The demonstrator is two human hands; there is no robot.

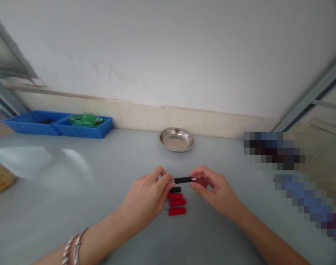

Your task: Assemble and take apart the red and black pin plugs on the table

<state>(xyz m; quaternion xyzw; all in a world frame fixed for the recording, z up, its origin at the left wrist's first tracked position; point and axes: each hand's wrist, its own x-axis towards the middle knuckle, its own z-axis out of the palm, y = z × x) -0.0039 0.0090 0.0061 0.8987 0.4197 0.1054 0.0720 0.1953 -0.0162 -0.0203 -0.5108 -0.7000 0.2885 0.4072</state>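
Note:
My left hand (pixel 150 192) pinches the left end of a short, slim tool with a black handle (pixel 182 180). My right hand (pixel 213 187) has its thumb and fingertips closed at the other end, where a shiny metal tip shows. The tool is held level above the table, and its exact kind is unclear. Just below it lies a second black handle (pixel 175 190), partly behind my left fingers. Nearer to me, three similar red handles lie in a column: an upper one (pixel 175 196), a middle one (pixel 177 202) and a lower one (pixel 177 211).
A round metal dish (pixel 176 148) stands near the wall. At the back left are two blue trays, the left one (pixel 32 127) with something dark and the right one (pixel 79 131) with green plastic material. Blurred-out items lie along the right edge of the grey table (pixel 129 158).

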